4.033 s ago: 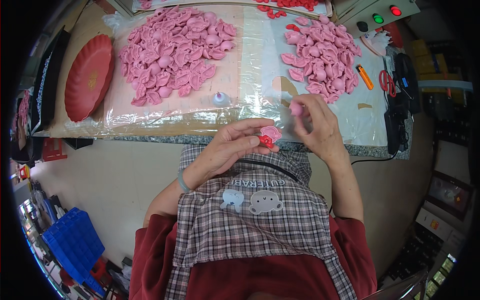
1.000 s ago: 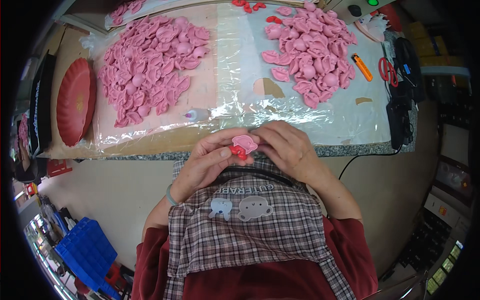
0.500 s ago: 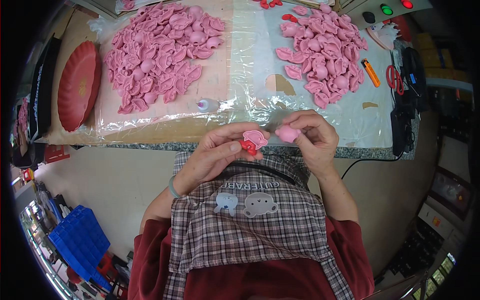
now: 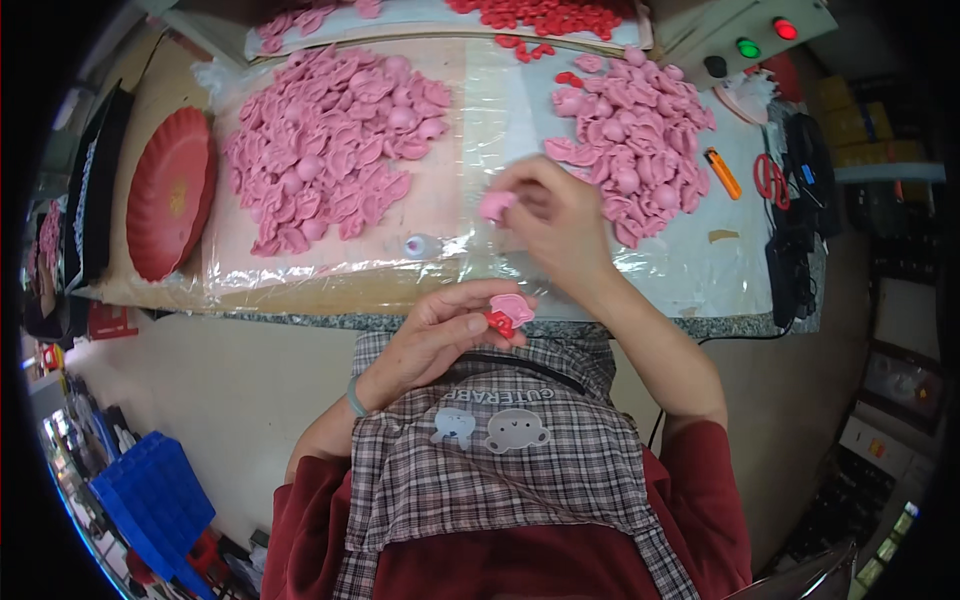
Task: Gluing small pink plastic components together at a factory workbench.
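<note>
My left hand (image 4: 436, 335) is closed around a small pink moulded shell piece (image 4: 513, 307), hollow side showing, and a red bow-like part (image 4: 500, 323) pressed against its lower edge. Out over the middle of the table, my right hand (image 4: 560, 222) pinches a rounded pink piece (image 4: 496, 207) between its fingertips. Left of it lies a large heap of pink moulded pieces (image 4: 330, 150), some cupped, some domed. A second pink heap (image 4: 650, 150) sits just beyond and right of my right hand. A small translucent bottle (image 4: 420, 246) stands near the table's front edge.
A red scalloped dish (image 4: 170, 195) is at the far left. Red bow-like parts (image 4: 560, 17) fill a shelf at the back. On the right are an orange utility knife (image 4: 722, 174), red-handled scissors (image 4: 771, 178), black cables and a grey box (image 4: 765, 45) with lights.
My right hand has moved forward and left, away from my left hand, carrying the rounded pink piece. My left hand keeps its hold. The view has tilted, showing more of the back shelf.
</note>
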Tool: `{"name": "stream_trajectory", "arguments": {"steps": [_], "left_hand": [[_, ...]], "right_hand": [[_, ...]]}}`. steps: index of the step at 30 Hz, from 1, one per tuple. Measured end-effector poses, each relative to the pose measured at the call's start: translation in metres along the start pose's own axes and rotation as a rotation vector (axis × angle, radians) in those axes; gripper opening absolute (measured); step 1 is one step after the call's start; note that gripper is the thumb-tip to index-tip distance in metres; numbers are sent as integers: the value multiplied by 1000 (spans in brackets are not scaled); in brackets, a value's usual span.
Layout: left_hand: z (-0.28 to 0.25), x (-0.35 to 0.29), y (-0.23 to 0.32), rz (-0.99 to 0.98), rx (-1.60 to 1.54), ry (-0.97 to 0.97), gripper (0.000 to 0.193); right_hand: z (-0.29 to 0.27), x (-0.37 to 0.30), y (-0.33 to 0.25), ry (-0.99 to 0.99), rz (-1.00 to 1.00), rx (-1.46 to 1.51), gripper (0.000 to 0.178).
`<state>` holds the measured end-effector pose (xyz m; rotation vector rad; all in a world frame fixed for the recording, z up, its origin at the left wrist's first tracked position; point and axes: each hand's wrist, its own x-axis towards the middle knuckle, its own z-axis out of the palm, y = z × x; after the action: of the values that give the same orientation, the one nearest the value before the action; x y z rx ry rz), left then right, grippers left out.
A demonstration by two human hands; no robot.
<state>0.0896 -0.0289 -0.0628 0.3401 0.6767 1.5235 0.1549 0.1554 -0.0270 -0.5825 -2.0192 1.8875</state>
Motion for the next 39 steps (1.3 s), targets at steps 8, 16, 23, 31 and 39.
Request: {"name": "stream_trajectory", "arguments": {"steps": [8,16,23,31,39], "left_hand": [[-1,-3,4,13,1,20,45],[-1,0,3,-23,15,14,43],[0,-2,0,-6,17,12,42],[1,0,1,-3,52,19,43],[5,4,3,30,172,22,39]], "right_hand": [[1,9,-15,66,-330,-310,33],[-95,-26,-11,344,-395,-1202,35],[-99,-21,-12,244,-374,-1253,39],[-60,-48,-33,31,-237,-697,33],[-35,-72,-39,-138,-165,-543,38]]}}
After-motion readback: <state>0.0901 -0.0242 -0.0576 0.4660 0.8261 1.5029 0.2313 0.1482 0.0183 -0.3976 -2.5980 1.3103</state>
